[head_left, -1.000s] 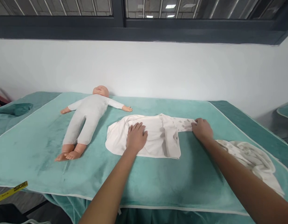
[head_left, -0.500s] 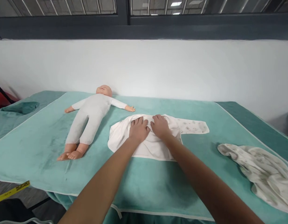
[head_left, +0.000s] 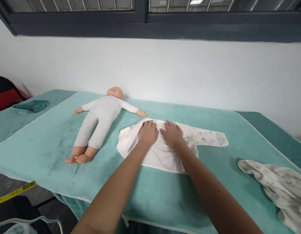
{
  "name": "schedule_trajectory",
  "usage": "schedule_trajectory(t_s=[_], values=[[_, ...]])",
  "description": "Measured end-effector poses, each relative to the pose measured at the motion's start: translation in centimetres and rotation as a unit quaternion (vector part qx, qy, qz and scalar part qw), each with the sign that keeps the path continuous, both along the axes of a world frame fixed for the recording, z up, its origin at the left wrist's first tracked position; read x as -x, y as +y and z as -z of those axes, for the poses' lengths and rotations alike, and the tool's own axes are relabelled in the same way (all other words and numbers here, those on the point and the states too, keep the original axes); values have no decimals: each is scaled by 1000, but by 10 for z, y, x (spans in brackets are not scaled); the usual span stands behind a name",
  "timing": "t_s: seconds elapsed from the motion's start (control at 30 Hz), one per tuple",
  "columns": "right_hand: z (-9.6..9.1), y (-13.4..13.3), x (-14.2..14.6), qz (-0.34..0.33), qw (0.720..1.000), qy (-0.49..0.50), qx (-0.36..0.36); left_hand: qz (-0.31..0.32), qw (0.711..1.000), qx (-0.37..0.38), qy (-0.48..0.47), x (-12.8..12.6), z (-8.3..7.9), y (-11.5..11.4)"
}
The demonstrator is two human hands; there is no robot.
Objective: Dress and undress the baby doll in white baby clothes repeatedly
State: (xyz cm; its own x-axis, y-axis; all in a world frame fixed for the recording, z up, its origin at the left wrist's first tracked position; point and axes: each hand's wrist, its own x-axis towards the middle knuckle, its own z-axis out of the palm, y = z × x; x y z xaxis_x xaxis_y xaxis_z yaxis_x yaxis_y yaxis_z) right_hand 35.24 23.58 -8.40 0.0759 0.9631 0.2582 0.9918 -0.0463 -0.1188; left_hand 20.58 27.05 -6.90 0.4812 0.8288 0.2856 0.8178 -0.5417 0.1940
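A white baby shirt [head_left: 162, 156] lies spread on the green cloth, one patterned sleeve [head_left: 211, 137] stretched out to the right. My left hand [head_left: 148, 132] rests palm down on its upper middle, fingers extended. Just beside it, my right hand [head_left: 172, 134] presses flat on the same shirt with its fingers out. Neither hand grips the fabric. To the left, a baby doll [head_left: 104, 110] in a white bodysuit lies on its back, head toward the wall, its arm reaching close to the shirt.
A crumpled patterned cloth [head_left: 279, 185] lies at the right. The green cover [head_left: 55, 136] drapes over the table's front edge. Behind stands a white wall [head_left: 165, 71] below a dark window frame [head_left: 92, 27]. A red and black bag [head_left: 6, 96] sits far left, yellow tape [head_left: 15, 194] lower left.
The camera view has turned a little, shifting everything rightward. My right hand's fingers are slightly more spread on the shirt; both hands remain on it.
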Motion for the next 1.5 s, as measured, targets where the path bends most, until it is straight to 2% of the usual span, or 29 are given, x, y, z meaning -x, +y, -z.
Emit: schedule_trajectory(t_s=[0.1, 0.2, 0.33, 0.47, 0.67, 0.77, 0.9, 1.07, 1.17, 1.27, 1.37, 1.43, 1.5], values=[[-1, -7, 2, -10, 1000, -16, 15, 27, 1000, -4, -1, 14, 2, -31], [0, -19, 5, -28, 999, -26, 33, 69, 997, -6, -21, 36, 5, -75], [3, -45, 11, -72, 996, -35, 30, 90, 994, 19, -66, 71, 4, -131], [3, -80, 21, -123, 992, -37, -1, 81, 989, 32, -115, 95, 4, -159], [-6, -145, 32, -190, 982, 3, -11, 4, 987, 7, -162, 100, 11, -156], [-6, -174, 24, -166, 985, 27, -39, -3, 986, -7, -169, 102, 12, -149], [0, -199, -2, -115, 989, 32, -91, 27, 981, -2, -190, 109, 13, -139], [3, -205, -26, -127, 987, 13, -102, 50, 970, 15, -239, 111, 14, -135], [4, -201, -32, -127, 987, -7, -102, 60, 965, -6, -253, 110, 14, -140], [4, -199, -37, -129, 983, -14, -131, 98, 962, -30, -253, 112, 13, -146], [3, -203, -46, -147, 977, -5, -152, 128, 958, -19, -255, 119, 13, -142], [1, -207, -50, -157, 977, 1, -146, 98, 955, -17, -281, 128, 14, -128], [-1, -211, -51, -170, 977, 10, -131, 7, 948, -28, -317, 136, 15, -107]])
